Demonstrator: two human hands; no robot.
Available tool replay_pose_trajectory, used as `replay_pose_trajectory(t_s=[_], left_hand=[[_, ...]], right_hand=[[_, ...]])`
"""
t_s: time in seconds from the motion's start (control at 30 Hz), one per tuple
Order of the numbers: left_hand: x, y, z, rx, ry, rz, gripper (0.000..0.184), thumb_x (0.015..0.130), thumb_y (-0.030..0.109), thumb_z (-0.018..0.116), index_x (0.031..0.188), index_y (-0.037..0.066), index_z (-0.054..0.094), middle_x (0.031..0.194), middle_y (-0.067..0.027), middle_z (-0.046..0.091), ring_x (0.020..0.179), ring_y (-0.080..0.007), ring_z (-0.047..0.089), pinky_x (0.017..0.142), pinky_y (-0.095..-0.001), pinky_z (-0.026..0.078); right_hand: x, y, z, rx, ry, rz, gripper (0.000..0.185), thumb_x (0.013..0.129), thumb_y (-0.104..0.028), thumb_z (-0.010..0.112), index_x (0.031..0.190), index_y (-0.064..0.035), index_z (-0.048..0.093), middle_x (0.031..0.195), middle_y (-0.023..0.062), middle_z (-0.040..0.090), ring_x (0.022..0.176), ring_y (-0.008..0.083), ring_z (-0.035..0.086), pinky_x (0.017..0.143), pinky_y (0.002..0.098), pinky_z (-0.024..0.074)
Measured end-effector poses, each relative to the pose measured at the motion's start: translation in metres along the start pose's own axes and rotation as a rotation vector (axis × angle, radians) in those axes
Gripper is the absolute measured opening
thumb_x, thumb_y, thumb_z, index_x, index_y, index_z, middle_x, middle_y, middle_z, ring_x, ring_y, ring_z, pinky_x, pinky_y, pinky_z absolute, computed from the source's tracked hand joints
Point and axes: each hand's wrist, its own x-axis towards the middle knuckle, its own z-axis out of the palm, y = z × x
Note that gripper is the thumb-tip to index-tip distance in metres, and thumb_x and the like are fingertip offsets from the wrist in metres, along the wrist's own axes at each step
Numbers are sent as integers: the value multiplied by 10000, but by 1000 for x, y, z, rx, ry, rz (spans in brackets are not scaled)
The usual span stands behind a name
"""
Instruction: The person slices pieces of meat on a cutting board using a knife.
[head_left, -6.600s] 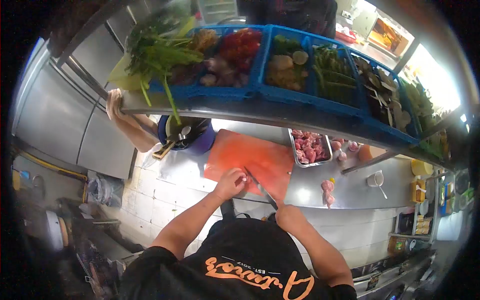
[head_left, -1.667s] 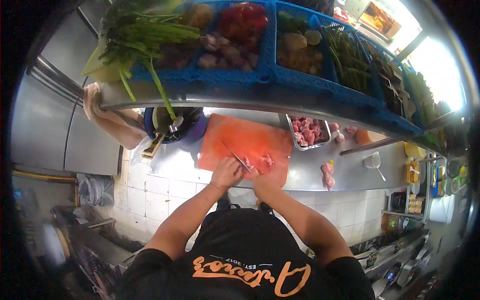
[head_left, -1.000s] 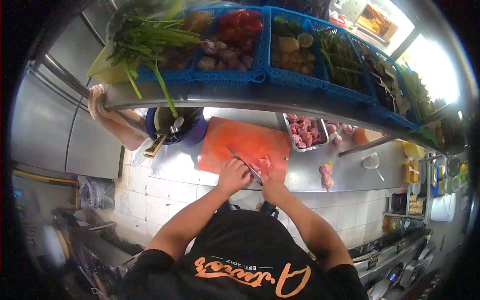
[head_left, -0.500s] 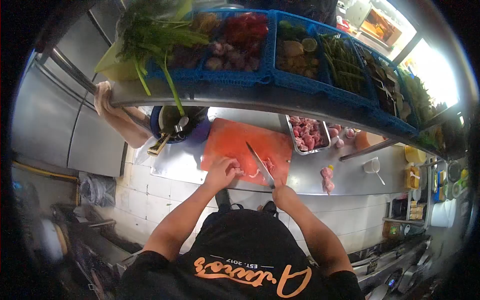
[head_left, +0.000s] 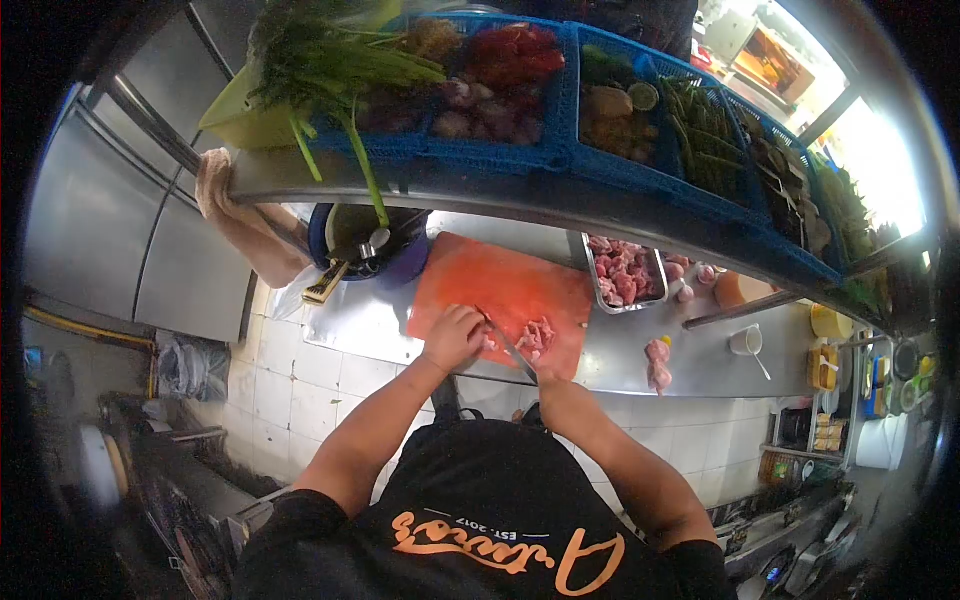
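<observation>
On the orange cutting board my left hand is closed with curled fingers over a piece of raw meat, mostly hidden beneath them. My right hand grips the handle of a kitchen knife, whose blade points up and left, its tip close to my left fingers. A small heap of cut raw meat lies on the board, just right of the blade.
A metal tray of raw meat pieces stands right of the board. Further right are another piece of meat and a white cup. A blue bucket with utensils is at left. Blue vegetable baskets fill the shelf overhead.
The knife blade has come left and lower, against my left fingers. My left hand has curled more tightly over the meat. The cut heap now shows more fully.
</observation>
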Motion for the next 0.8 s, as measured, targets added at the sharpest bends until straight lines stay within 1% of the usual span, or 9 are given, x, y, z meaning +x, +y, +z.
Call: replay_pose_trajectory(t_s=[0.07,0.13,0.2,0.3,0.4,0.53,0.6,0.67,0.8], left_hand=[[0,-2,1,0,-40,-1,127,815,170,675,901,77,669,966,-94,654,971,-316,612,880,-425,513],[0,-5,2,6,-67,11,139,806,165,676,911,74,668,966,-94,653,974,-312,612,879,-419,516],[-2,-7,3,14,-78,31,149,800,162,675,917,71,667,965,-95,653,974,-310,613,878,-414,517],[-1,-8,5,4,-85,35,148,825,174,683,923,63,672,964,-101,657,971,-320,613,893,-430,500],[0,-5,1,20,-50,12,138,806,159,684,912,74,665,957,-101,648,965,-323,611,872,-418,519],[-6,0,-4,-48,28,-51,133,800,150,694,902,70,666,958,-114,641,950,-329,609,874,-422,516],[-8,0,-3,-9,-7,-26,126,795,144,696,888,66,662,956,-118,638,942,-330,608,877,-423,512],[-8,-2,2,18,40,7,119,794,142,694,877,63,658,952,-119,634,942,-332,607,876,-424,512],[-4,0,2,21,29,43,122,809,157,709,838,55,649,943,-120,634,936,-338,609,838,-451,500]], right_hand=[[6,-2,2,0,-23,1,287,939,-79,438,1196,43,477,924,331,684,875,499,689,761,606,531],[22,-4,10,28,52,-41,326,945,-86,436,1241,49,466,1119,357,635,1023,498,659,890,588,506],[52,3,40,-52,156,-86,322,942,-81,437,1235,46,476,1115,347,640,1008,484,667,872,577,511],[102,28,89,-265,479,-247,276,928,-69,448,1177,31,510,911,295,701,818,450,713,696,569,546],[106,41,81,-292,800,-450,289,922,-78,469,1188,25,512,907,285,702,795,440,713,679,560,550],[46,25,29,-224,624,-420,337,912,-69,477,1232,38,494,916,281,699,793,450,709,686,563,554],[23,4,0,-123,311,-250,340,908,-64,485,1230,42,504,1040,308,656,966,456,640,835,551,495],[13,-23,-26,68,-241,95,320,904,-65,502,1204,41,535,1285,360,572,1314,464,502,1132,528,372],[84,38,97,-90,256,-140,350,933,-120,470,1230,59,515,1267,377,576,1269,470,543,1133,526,365]])
